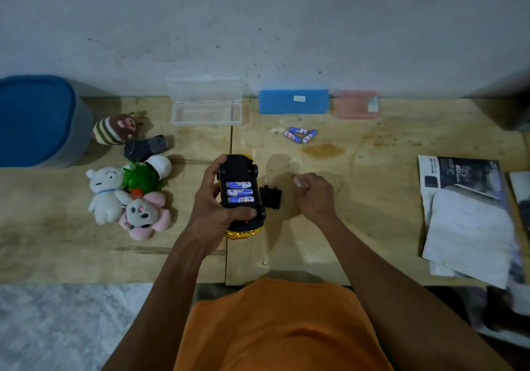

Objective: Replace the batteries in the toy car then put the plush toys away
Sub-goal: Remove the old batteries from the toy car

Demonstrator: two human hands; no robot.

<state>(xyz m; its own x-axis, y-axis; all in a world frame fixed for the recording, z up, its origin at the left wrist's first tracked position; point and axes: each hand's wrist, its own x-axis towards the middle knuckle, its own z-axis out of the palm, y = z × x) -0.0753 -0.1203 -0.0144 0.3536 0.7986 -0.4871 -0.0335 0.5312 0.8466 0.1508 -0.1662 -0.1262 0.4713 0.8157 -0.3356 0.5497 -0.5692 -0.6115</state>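
My left hand (210, 204) grips the yellow and black toy car (242, 167), held upside down over the table. Its open compartment shows three blue batteries (239, 192). The black battery cover (270, 196) lies on the table just right of the car. My right hand (314, 195) is closed around a screwdriver with a clear, red-tipped handle (298, 180), to the right of the cover. Three loose blue batteries (299, 134) lie farther back. Plush toys sit at the left: a white bear (103, 194), a pink and grey one (143, 213), a striped brown one (114, 128).
A blue-lidded bin (37, 118) stands at far left. An open clear plastic case (206, 107), a blue box (294, 101) and a pink box (355, 104) line the wall. A green plant toy (140, 177), a black object (146, 147) and magazines (467, 216) lie around.
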